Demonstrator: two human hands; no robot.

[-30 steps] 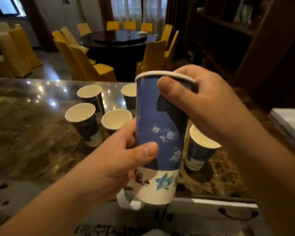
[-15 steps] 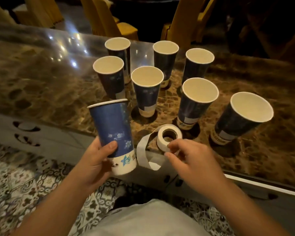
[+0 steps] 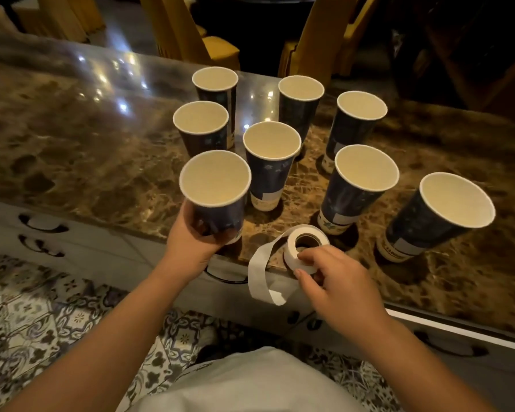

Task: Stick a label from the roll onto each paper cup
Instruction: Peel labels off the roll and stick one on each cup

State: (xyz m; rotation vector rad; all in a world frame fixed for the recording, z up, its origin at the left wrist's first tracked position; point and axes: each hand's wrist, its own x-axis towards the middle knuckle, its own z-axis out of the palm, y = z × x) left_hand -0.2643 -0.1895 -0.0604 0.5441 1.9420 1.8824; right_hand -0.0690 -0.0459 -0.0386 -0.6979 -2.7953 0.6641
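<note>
A: While the cup (image 3: 215,193) is gripped low on its wall by the left hand (image 3: 191,242), upright and just at the near edge of the counter (image 3: 72,138), which relation is the coming move judged to turn on?

B: The one between the roll (image 3: 305,248) and the right hand (image 3: 336,285). The roll is seen lying flat on the counter edge, its core axis vertical, directly ahead of the right hand's fingertips (image 3: 304,257), which are curled onto its near rim. It is touched and lightly pinched; a full grasp cannot be confirmed.

A: And the loose strip (image 3: 257,272)?

B: It is shown leaving the roll's left side, looping down over the counter edge toward the person, its free end hanging between the two hands. The right hand is the nearer; the left is occupied by the cup.

A: Where does the held cup lie from the roll?

B: To the roll's left, near but apart, its long axis vertical and its mouth facing up. A label would probably have to be carried leftward to its wall.

A: The other cups (image 3: 366,185)?

B: Seven are seen standing behind, several with a pale patch low on the wall.
</note>
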